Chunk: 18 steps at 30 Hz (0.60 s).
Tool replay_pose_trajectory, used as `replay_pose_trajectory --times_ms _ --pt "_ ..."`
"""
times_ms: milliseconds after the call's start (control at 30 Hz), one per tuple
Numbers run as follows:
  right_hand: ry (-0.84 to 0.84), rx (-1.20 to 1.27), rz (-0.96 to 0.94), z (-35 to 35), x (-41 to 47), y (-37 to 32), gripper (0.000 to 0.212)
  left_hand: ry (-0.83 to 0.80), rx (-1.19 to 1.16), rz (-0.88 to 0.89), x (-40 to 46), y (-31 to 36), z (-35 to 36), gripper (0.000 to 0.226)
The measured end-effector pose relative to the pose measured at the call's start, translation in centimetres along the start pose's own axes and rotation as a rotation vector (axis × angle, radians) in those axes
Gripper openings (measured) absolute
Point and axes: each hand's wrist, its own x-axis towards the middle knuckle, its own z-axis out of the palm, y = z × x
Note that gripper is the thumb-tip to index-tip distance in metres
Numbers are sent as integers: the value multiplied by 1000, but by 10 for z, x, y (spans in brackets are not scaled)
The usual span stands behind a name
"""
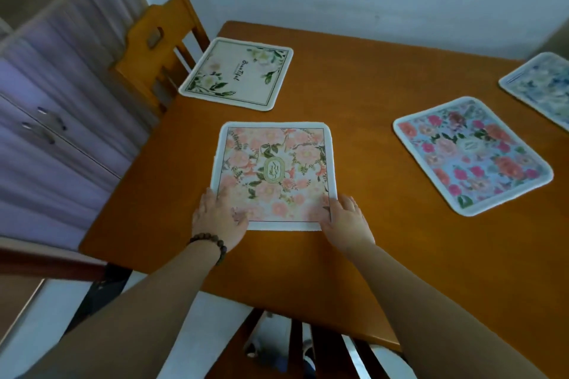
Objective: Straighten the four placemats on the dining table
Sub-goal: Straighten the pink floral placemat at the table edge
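A: Where are the hands?

B: Both lie on the near edge of the peach floral placemat (272, 174). The left hand (219, 218) rests flat on its near left corner, fingers spread and fairly straight, with a dark bead bracelet (212, 243) on that wrist. The right hand (346, 220) lies on the near right corner, fingers relaxed and laid over the border. Neither seems to pinch the cloth (the frame is a little blurred at the fingertips). The hands are well apart, one at each corner.

A: And how does that mat sit?

B: Flat on the wooden dining table (369, 249), near the edge closest to the person.

A: The other three?

B: The white placemat with green leaves (237, 74) lies beyond it, by the table's far left edge, just beside a wooden chair (157, 49), and is turned at an angle. The blue placemat with pink and red flowers (472, 155) lies to the right, also skewed. A pale blue placemat (542, 86) sits farther right, cut off by the frame edge.

A: Anything else?

B: A lilac cabinet (52, 138) stands to the left, and another chair back (308, 348) shows below the near table edge.
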Motion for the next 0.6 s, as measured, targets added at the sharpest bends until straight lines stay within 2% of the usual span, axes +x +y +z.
replay_pose_trajectory --times_ms 233,433,600 --pt "-23 -13 15 12 8 -9 65 -126 6 -117 5 -3 13 82" --pt "-12 -40 2 22 4 -3 75 -107 4 -61 -3 -6 23 80" --pt "24 -1 79 19 -5 17 78 -123 13 49 -14 8 32 80"
